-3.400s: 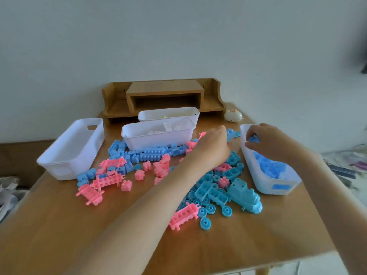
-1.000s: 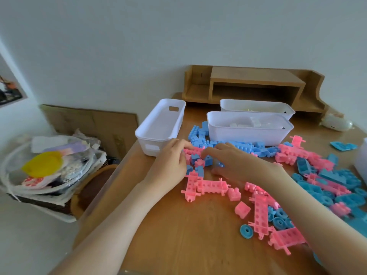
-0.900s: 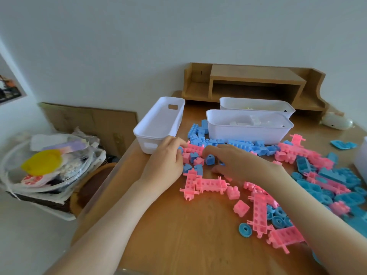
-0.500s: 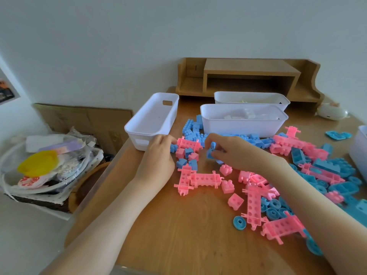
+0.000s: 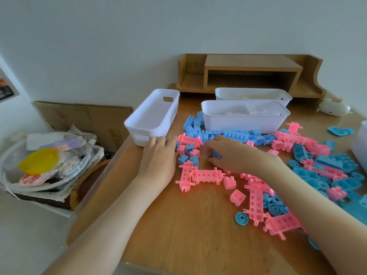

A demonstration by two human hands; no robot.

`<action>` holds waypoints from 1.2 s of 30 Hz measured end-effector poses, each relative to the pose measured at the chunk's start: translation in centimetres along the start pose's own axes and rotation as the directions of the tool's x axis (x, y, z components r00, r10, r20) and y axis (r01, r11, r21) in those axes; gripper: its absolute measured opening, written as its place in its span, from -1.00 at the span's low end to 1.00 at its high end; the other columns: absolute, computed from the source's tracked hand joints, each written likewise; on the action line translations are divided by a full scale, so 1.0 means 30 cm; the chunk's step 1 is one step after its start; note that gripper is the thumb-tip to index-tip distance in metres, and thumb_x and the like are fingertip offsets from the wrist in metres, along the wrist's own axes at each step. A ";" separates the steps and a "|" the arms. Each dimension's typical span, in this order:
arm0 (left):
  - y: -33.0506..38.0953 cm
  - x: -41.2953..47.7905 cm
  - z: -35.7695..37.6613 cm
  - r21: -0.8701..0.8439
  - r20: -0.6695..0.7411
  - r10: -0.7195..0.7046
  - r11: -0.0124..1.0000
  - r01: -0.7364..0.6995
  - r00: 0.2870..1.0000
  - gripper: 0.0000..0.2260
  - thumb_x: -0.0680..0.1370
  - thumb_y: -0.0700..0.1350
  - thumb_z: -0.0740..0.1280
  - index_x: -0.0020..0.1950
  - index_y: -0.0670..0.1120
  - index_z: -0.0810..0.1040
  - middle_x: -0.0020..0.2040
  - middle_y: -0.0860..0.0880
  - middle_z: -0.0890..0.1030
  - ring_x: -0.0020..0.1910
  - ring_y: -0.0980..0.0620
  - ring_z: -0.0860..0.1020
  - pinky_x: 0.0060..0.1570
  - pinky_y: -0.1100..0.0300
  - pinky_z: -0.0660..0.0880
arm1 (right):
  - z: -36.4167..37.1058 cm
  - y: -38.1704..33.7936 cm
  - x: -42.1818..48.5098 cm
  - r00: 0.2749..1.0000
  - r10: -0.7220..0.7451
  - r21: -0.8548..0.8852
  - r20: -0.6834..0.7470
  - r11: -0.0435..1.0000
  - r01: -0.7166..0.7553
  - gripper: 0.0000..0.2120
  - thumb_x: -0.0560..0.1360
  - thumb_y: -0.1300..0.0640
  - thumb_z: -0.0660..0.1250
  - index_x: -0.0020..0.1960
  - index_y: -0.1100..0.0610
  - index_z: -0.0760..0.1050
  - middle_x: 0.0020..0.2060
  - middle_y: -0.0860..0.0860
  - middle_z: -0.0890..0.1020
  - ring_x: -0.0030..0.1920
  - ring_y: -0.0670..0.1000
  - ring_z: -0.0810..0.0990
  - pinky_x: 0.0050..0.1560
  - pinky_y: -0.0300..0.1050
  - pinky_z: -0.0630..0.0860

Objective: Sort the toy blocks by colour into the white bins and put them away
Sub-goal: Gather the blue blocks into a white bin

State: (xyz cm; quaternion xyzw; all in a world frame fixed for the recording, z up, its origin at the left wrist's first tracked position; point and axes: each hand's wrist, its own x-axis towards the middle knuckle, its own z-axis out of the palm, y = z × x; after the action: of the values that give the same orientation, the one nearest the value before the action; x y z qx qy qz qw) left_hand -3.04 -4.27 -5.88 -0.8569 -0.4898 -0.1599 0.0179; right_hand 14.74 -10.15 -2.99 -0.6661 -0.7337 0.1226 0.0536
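Pink blocks [image 5: 206, 175] and blue blocks [image 5: 234, 133] lie mixed across the wooden table [image 5: 178, 231]. An empty white bin [image 5: 139, 121] stands at the left edge. My left hand [image 5: 158, 159] lies palm down just in front of it, fingertips at its front wall; what is under the fingers is hidden. My right hand [image 5: 234, 157] pinches a small blue block [image 5: 216, 155] between thumb and fingers, low over the pile. A white bin [image 5: 246, 124] holding white pieces stands behind the blocks, with another bin [image 5: 252, 94] behind it.
A fourth white bin [image 5: 360, 143] shows at the right edge. A wooden desk shelf [image 5: 252, 72] and a small white toy [image 5: 333, 108] sit at the back. Left of the table is a basket of clutter [image 5: 45, 165] and cardboard [image 5: 85, 116].
Both hands shifted from the right bin to the left end of the pile. My right hand has picked a small blue block; my left hand slid up to the empty bin's front.
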 end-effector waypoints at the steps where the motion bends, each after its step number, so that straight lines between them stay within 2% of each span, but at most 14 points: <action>1: 0.001 0.000 0.000 0.004 0.011 -0.005 1.000 0.005 1.000 -0.58 0.65 -0.07 0.11 0.51 -0.01 0.14 0.40 -0.05 0.33 0.37 -0.01 0.26 0.26 0.17 0.33 | 0.004 -0.001 0.001 1.000 -0.008 0.002 -0.011 1.000 0.008 -0.97 0.56 0.11 0.21 -0.03 0.01 0.36 0.05 -0.02 0.42 -0.03 -0.05 0.48 0.02 -0.17 0.45; 4: 0.004 0.001 -0.004 -0.023 0.018 -0.016 1.000 0.016 1.000 -0.60 0.65 -0.08 0.12 0.49 -0.03 0.17 0.35 -0.07 0.36 0.33 -0.01 0.29 0.19 0.20 0.36 | 0.004 -0.009 0.001 0.997 -0.043 0.072 -0.064 0.996 0.047 -0.92 0.56 0.12 0.21 0.04 0.00 0.39 0.08 -0.04 0.41 0.02 -0.03 0.50 0.08 -0.14 0.47; 7: -0.001 -0.001 -0.002 -0.105 0.020 -0.004 0.994 0.006 1.000 -0.65 0.62 -0.12 0.16 0.41 -0.08 0.24 0.27 -0.09 0.40 0.24 0.01 0.36 0.04 0.25 0.37 | 0.003 -0.026 0.000 0.992 -0.120 0.145 -0.043 0.982 0.125 -0.77 0.57 0.13 0.20 0.18 -0.13 0.37 0.10 -0.09 0.37 0.02 -0.08 0.50 0.03 -0.27 0.40; 11: -0.010 -0.001 -0.004 -0.202 0.037 0.011 0.979 -0.003 0.999 -0.83 0.59 -0.16 0.20 0.15 -0.10 0.28 0.03 -0.03 0.39 -0.12 0.12 0.37 -0.30 0.36 0.27 | 0.015 -0.035 0.006 0.986 -0.167 0.132 -0.007 0.977 0.166 -0.70 0.56 0.10 0.24 0.24 -0.16 0.36 0.10 -0.18 0.36 0.03 -0.14 0.45 0.08 -0.26 0.35; 15: -0.007 -0.005 -0.010 -0.220 0.044 -0.003 0.975 0.012 0.999 -0.83 0.59 -0.15 0.22 0.02 -0.05 0.21 -0.18 0.04 0.34 -0.36 0.13 0.33 -0.50 0.32 0.21 | 0.017 -0.036 0.002 0.989 -0.145 0.086 0.017 0.986 0.143 -0.79 0.54 0.07 0.26 0.16 -0.04 0.36 0.15 -0.09 0.43 0.07 -0.05 0.49 0.10 -0.11 0.47; 19: 0.003 -0.013 -0.023 -0.233 0.078 0.012 0.972 0.007 0.997 -0.86 0.61 -0.18 0.18 0.01 -0.06 0.20 -0.29 0.04 0.33 -0.44 0.13 0.31 -0.52 0.33 0.30 | 0.023 -0.040 0.001 0.992 -0.126 0.049 0.008 0.991 0.125 -0.79 0.56 0.03 0.24 0.17 0.02 0.36 0.13 -0.06 0.43 0.03 -0.05 0.48 0.09 -0.10 0.47; 23: 0.010 -0.013 -0.034 -0.227 0.118 -0.003 0.973 0.030 0.993 -0.92 0.63 -0.14 0.14 0.03 -0.05 0.22 -0.32 0.02 0.39 -0.46 0.11 0.35 -0.55 0.31 0.14 | 0.022 -0.044 0.008 0.996 -0.089 0.023 0.004 0.996 0.089 -0.84 0.56 0.04 0.22 0.14 -0.02 0.36 0.10 -0.10 0.44 0.01 -0.07 0.48 0.09 -0.09 0.47; 26: 0.011 -0.012 -0.033 -0.177 0.112 -0.019 0.984 0.039 0.993 -0.90 0.63 -0.06 0.13 0.04 -0.02 0.20 -0.34 0.04 0.42 -0.48 0.12 0.39 -0.56 0.35 0.15 | 0.000 -0.041 0.004 0.999 -0.029 0.148 -0.033 0.988 0.034 -0.91 0.57 0.08 0.22 0.06 -0.04 0.36 0.01 -0.11 0.46 -0.03 -0.07 0.50 -0.01 -0.18 0.47; 28: 0.010 -0.014 -0.034 -0.198 0.077 -0.025 0.979 0.040 0.997 -0.89 0.63 -0.02 0.13 0.06 -0.01 0.22 -0.34 0.04 0.46 -0.47 0.11 0.43 -0.56 0.33 0.20 | -0.026 -0.038 -0.005 0.995 0.049 0.312 -0.088 0.950 -0.020 -0.91 0.57 0.10 0.23 0.06 0.01 0.38 -0.04 -0.07 0.50 -0.22 -0.08 0.54 -0.18 -0.21 0.53; 30: 0.010 -0.019 -0.037 -0.257 0.021 -0.009 0.966 0.015 1.000 -0.92 0.62 -0.03 0.15 0.04 -0.02 0.32 -0.34 0.02 0.49 -0.45 0.09 0.46 -0.54 0.28 0.27 | -0.051 -0.044 -0.017 0.983 0.145 0.606 -0.109 0.794 -0.050 -0.89 0.57 0.10 0.23 0.09 0.05 0.42 -0.05 -0.04 0.51 -0.31 -0.06 0.55 -0.25 -0.21 0.56; 31: 0.011 -0.022 -0.039 -0.287 -0.001 0.009 0.958 -0.009 1.000 -0.91 0.61 -0.04 0.16 0.03 -0.03 0.39 -0.34 0.00 0.50 -0.44 0.07 0.46 -0.52 0.24 0.30 | -0.060 -0.047 -0.019 0.980 0.186 0.778 -0.074 0.625 -0.059 -0.88 0.58 0.12 0.22 0.10 0.07 0.44 -0.04 0.00 0.52 -0.28 -0.03 0.55 -0.23 -0.19 0.58; 32: 0.013 -0.025 -0.039 -0.314 -0.009 0.033 0.949 -0.034 0.999 -0.89 0.60 -0.06 0.17 0.01 -0.05 0.45 -0.34 -0.02 0.52 -0.43 0.05 0.47 -0.50 0.20 0.32 | -0.068 -0.052 -0.021 0.978 0.207 0.911 -0.013 0.405 -0.074 -0.88 0.58 0.15 0.20 0.10 0.10 0.46 -0.05 0.05 0.52 -0.24 0.00 0.55 -0.22 -0.17 0.59; 34: 0.016 -0.029 -0.040 -0.348 0.013 0.079 0.935 -0.069 0.997 -0.85 0.58 -0.08 0.19 -0.04 -0.08 0.53 -0.30 -0.06 0.55 -0.40 0.03 0.48 -0.44 0.13 0.36 | -0.078 -0.058 -0.022 0.970 0.213 0.993 0.117 -0.014 -0.117 -0.89 0.59 0.19 0.18 0.08 0.16 0.44 -0.07 0.14 0.52 -0.26 0.02 0.54 -0.30 -0.19 0.55; 36: 0.018 -0.031 -0.041 -0.348 0.055 0.097 0.935 -0.071 0.994 -0.86 0.57 -0.07 0.21 -0.10 -0.07 0.52 -0.35 -0.01 0.50 -0.42 0.05 0.45 -0.48 0.21 0.28 | -0.076 -0.058 -0.018 0.959 0.157 0.938 0.236 -0.293 -0.183 -0.82 0.56 0.17 0.18 0.13 0.20 0.39 -0.08 0.18 0.49 -0.32 0.03 0.51 -0.40 -0.20 0.50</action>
State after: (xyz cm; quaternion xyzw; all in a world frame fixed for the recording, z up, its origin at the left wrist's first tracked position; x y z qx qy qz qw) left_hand -3.34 -5.54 -4.92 -0.8720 -0.4173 -0.2119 -0.1436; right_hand 13.67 -10.59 -0.31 -0.4572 -0.2444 0.6667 0.5354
